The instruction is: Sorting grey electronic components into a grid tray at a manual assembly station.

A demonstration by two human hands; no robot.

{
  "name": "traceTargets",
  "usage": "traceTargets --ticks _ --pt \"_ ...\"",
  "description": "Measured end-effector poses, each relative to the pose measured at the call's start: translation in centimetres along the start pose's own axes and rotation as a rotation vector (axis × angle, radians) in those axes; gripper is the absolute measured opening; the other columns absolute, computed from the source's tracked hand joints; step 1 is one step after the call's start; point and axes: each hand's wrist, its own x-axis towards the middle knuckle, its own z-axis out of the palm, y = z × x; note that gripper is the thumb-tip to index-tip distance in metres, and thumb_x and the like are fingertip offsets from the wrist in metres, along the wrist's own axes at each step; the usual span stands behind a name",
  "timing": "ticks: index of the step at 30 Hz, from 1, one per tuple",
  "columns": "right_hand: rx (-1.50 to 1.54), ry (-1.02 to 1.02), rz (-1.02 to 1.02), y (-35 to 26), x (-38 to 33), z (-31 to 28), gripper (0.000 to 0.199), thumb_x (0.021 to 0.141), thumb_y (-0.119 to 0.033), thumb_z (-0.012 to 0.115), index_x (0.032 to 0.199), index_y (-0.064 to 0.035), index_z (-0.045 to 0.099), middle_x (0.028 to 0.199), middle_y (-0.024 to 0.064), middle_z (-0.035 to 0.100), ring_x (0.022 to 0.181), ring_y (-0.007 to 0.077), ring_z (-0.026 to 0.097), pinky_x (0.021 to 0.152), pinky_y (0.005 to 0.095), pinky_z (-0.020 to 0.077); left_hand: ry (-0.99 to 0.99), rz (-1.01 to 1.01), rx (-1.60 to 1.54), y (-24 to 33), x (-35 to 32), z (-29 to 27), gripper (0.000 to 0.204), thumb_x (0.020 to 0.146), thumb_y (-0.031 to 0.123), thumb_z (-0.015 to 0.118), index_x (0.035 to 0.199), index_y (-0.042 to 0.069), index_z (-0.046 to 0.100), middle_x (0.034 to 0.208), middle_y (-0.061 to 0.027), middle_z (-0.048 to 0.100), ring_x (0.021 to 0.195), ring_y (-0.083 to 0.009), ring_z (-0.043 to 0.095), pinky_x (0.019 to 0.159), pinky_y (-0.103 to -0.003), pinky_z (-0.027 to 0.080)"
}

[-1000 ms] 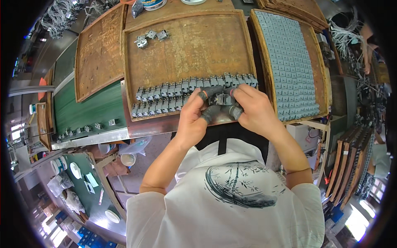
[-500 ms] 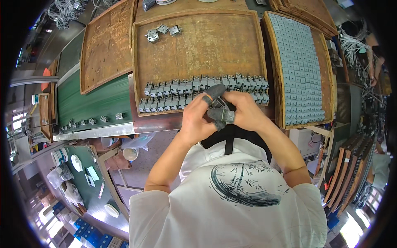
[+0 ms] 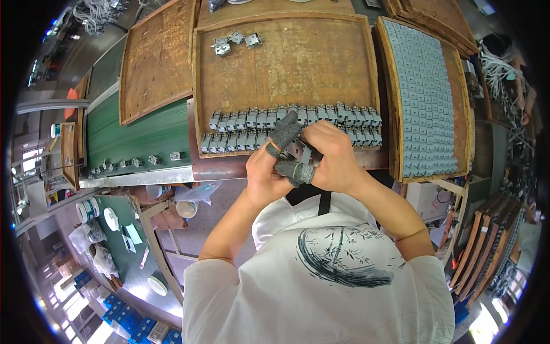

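In front of my chest, both hands come together around a small silvery metal part (image 3: 298,150), largely hidden by my fingers. My left hand (image 3: 264,175) is closed on it, with grey cloth covers on some fingers. From the other side my right hand (image 3: 335,156) grips the same part, its fingers curled; a grey cover also shows at the thumbs. Just beyond lie two long rows of small grey-and-metal units (image 3: 246,120), along the near side of a shallow wooden tray (image 3: 286,69). A few loose metal units (image 3: 222,47) sit in that tray's far left corner.
To the right, a second wooden tray (image 3: 465,135) carries many grey units in tight columns. Another wooden tray (image 3: 157,57) leans over the green conveyor belt (image 3: 143,132) at left, where several metal units (image 3: 153,159) lie. Stacked boards (image 3: 478,241) stand at lower right.
The view has shifted, so the trays appear slightly farther right. My left fingers have tilted and moved over the metal part, and more of it shows between my hands.
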Motion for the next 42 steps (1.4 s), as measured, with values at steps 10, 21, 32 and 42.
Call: traceTargets --ticks 10,21,32,42 --pt "0.136 -0.185 0.305 0.5 -0.9 0.0 0.037 0.074 -0.028 0.080 0.087 -0.0019 0.057 0.077 0.0139 0.061 0.075 0.0284 0.061 0.066 0.0386 0.0476 -0.089 -0.316 -0.213 -0.3 -0.2 -0.6 0.072 0.070 0.012 0.080 0.137 0.006 0.054 0.117 -0.0120 0.062 0.100 -0.0249 0.065 0.084 -0.033 0.054" --pt "0.128 0.513 0.732 10.3 -12.5 -17.3 0.018 0.097 -0.009 0.055 0.108 -0.0002 0.065 0.080 -0.0003 0.062 0.070 0.0079 0.057 0.063 0.0235 0.0466 -0.251 -0.592 0.441 -11.3 5.0 -16.0 0.042 0.072 -0.005 0.058 0.113 -0.001 0.063 0.098 -0.0129 0.067 0.091 -0.0216 0.060 0.084 -0.031 0.047" --pt "-0.536 0.920 0.998 16.7 -26.8 -32.4 0.026 0.084 -0.018 0.062 0.102 -0.0010 0.067 0.084 0.0158 0.069 0.077 0.0276 0.064 0.071 0.0372 0.0486 -0.631 -0.831 0.284 -14.6 7.0 -17.0 0.066 0.066 -0.017 0.041 0.130 -0.010 0.054 0.129 -0.0160 0.061 0.123 -0.0247 0.056 0.104 -0.029 0.039" --pt "-1.238 0.029 1.132 23.0 -35.3 -36.0 0.046 0.086 -0.033 0.050 0.130 -0.0287 0.064 0.123 0.0175 0.064 0.111 0.0407 0.059 0.097 0.0481 0.0475 -0.135 -0.509 0.797 -12.3 4.9 -17.8 0.045 0.078 0.012 0.058 0.123 0.007 0.063 0.101 -0.0202 0.070 0.099 -0.0374 0.067 0.086 -0.043 0.052"
